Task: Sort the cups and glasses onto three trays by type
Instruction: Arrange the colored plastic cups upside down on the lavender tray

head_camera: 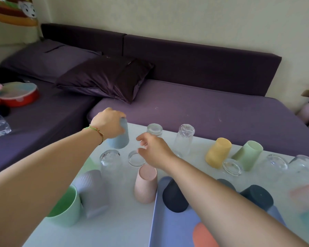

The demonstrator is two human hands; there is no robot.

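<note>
Grips an upturned blue cup (120, 138) from above with the left hand (107, 122), fingers curled round its base, near the far edge of the pale glossy desk (125, 227); resting or lifted, cannot tell. Reaches with the right hand (153, 150), fingers (142, 139) loosely spread and holding nothing, just above a low clear glass (135, 158). Nearer than those fingers: an upturned pink cup (146, 184) and a blue tray (171, 227) carrying a dark cup (175, 196). Beyond both hands' fingers: purple sofa (185, 107), dark pillow (105, 77), cream wall (203, 20).
</note>
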